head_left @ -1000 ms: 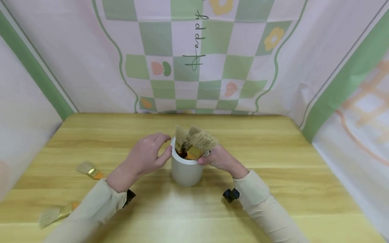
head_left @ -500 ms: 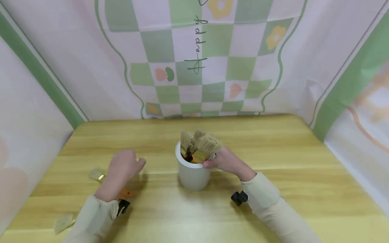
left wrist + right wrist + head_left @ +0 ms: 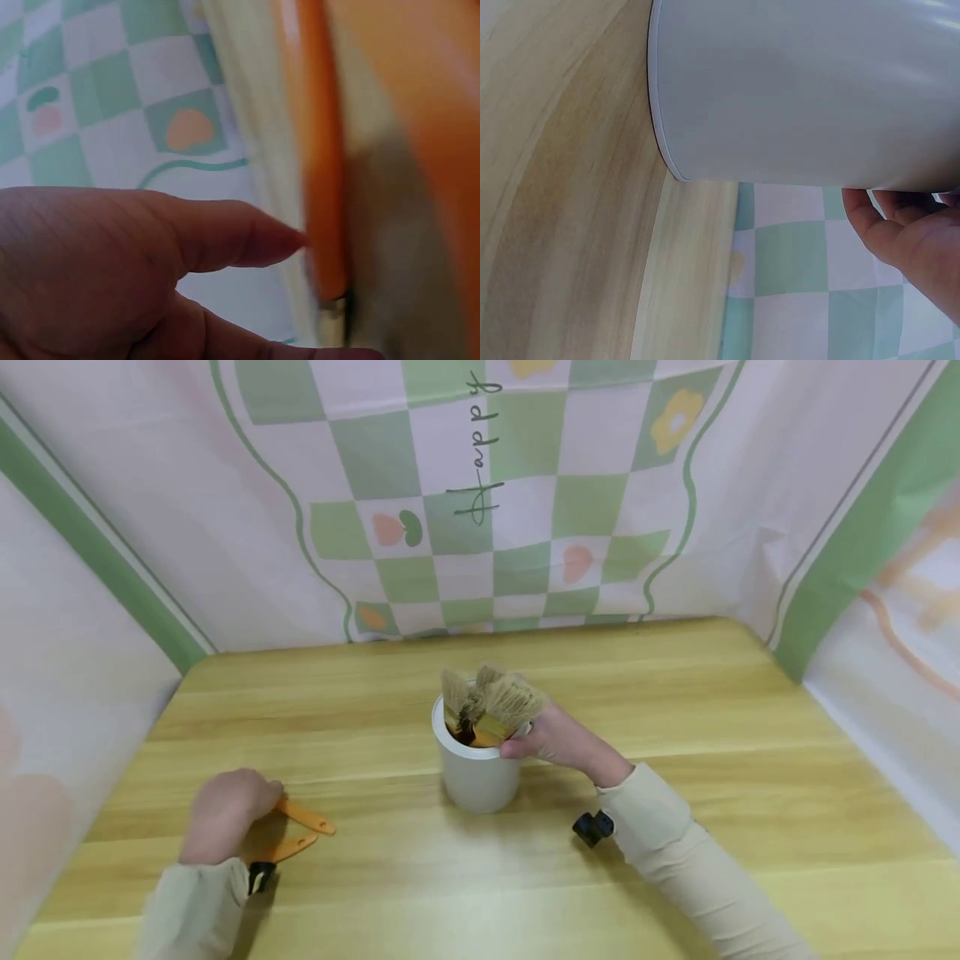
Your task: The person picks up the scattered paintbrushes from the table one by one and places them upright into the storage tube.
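A white pot [image 3: 480, 781] stands upright on the table and holds several paintbrushes [image 3: 513, 706], bristles up. My right hand [image 3: 558, 739] grips the pot at its right side, thumb near the rim; in the right wrist view, curled fingers [image 3: 874, 221] touch its wall. At the left, my left hand [image 3: 228, 810] pinches an orange-handled paintbrush [image 3: 306, 817] at the table. The left wrist view has the thumb against its handle [image 3: 324, 187] and a finger by the metal ferrule. A second orange-handled paintbrush [image 3: 292, 847] lies nearer me; hand and sleeve hide both brushes' bristles.
The wooden table [image 3: 675, 693] extends around the pot. Behind it hangs a checkered cloth [image 3: 525, 510], with white and green cloth at both sides. Black wrist cameras [image 3: 592, 829] sit under each sleeve cuff.
My left hand has left the pot's rim, moved left and nearer me, and taken hold of a paintbrush. My right hand stays on the pot.
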The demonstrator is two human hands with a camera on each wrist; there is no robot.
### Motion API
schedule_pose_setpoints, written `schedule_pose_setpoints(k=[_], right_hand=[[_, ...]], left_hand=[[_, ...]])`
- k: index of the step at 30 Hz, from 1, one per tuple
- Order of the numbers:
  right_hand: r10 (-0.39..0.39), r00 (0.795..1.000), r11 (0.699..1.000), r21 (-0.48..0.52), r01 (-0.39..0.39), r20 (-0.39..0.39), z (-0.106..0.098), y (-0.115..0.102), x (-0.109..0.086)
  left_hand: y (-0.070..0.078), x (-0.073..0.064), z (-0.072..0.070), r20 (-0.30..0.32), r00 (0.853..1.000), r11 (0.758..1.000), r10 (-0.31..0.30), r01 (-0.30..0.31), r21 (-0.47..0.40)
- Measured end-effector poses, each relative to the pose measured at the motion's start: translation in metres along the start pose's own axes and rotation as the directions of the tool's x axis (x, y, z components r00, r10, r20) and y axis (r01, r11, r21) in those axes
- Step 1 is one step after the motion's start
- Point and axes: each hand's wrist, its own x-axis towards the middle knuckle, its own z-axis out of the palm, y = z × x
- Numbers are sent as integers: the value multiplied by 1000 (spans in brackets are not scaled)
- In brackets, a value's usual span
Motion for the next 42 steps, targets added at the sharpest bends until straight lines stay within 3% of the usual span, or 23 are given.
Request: schedule_pose_setpoints(k=[7,19,29,35,42], right_hand=[[-9,1000,999,-36,8,-8,0,1,1],[-15,1000,1000,24,15,-11,0,-2,5],[20,1000,998,61,-20,-12,2,-2,4],[17,1000,998,57,-17,-9,0,-2,3],[28,1000,997,68,-27,-12,-1,-2,2]], left_hand=[[1,9,6,-14,1000,1000,-4,4,3],[4,6,-4,-64,994,996,93,-93,13],[8,3,3,-121,991,998,51,-56,-37],[13,3,5,-135,989,997,61,-67,-39],[23,3,7,-213,976,988,32,-62,-138]])
